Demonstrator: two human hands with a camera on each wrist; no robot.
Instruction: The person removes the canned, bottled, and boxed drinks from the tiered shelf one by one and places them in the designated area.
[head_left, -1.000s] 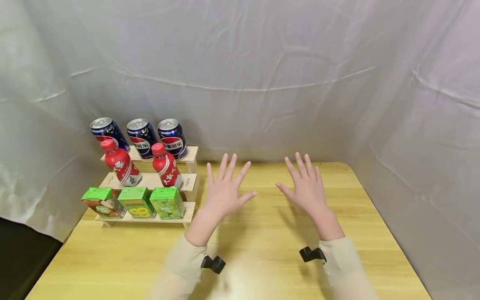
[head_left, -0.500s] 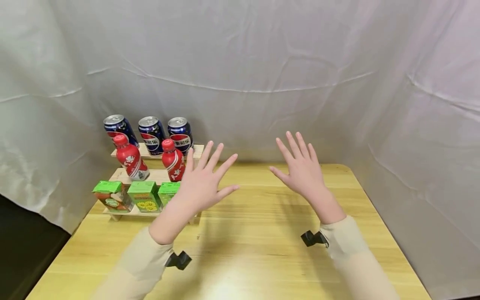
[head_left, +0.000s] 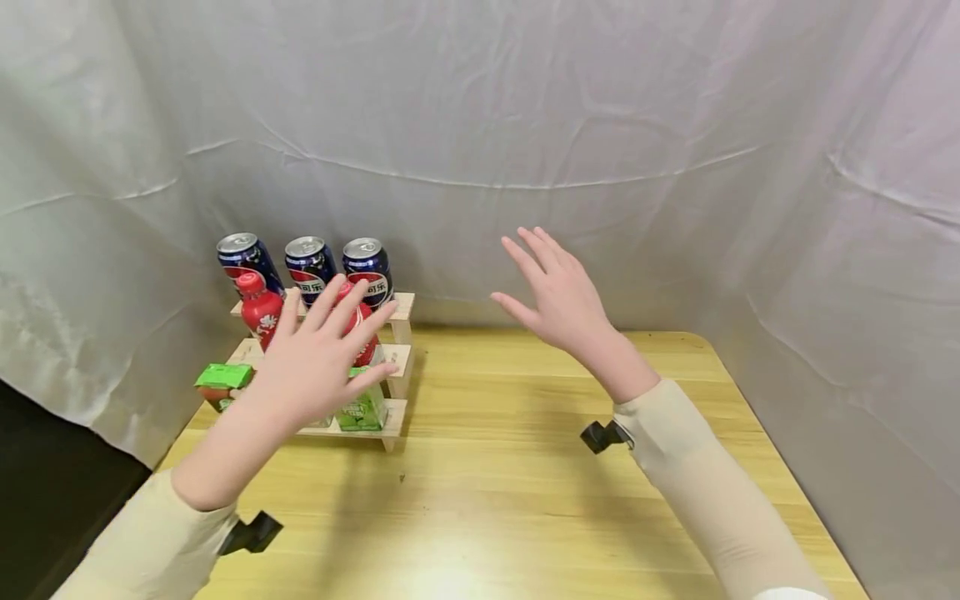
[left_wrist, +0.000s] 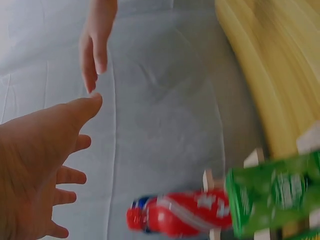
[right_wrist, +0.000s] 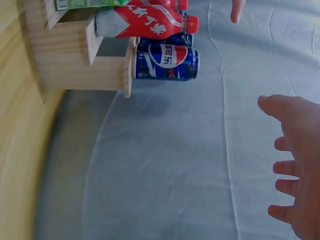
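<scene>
My left hand (head_left: 311, 362) hovers, fingers spread and holding nothing, in front of a three-step wooden shelf (head_left: 396, 412). It partly covers two red bottles, the left one (head_left: 258, 310) and the right one (head_left: 366, 337). On the low step, a brown-and-green drink carton (head_left: 225, 385) and a green carton (head_left: 363, 410) show; a carton between them is mostly hidden by the hand. Three blue cola cans, one at the right end (head_left: 367, 271), line the top step. My right hand (head_left: 558, 300) is raised over the table's far part, fingers extended, touching nothing.
The wooden table (head_left: 487, 467) lies under both arms. Pale cloth (head_left: 465, 108) hangs behind and along both sides. Each sleeve carries a small black wrist camera, one on the left (head_left: 253, 533) and one on the right (head_left: 603, 435). A dark area (head_left: 60, 475) lies at left.
My left hand has moved left, from beside the shelf to in front of it. My right hand has risen and shifted left. The view has turned slightly, and the shelf's items stay in place.
</scene>
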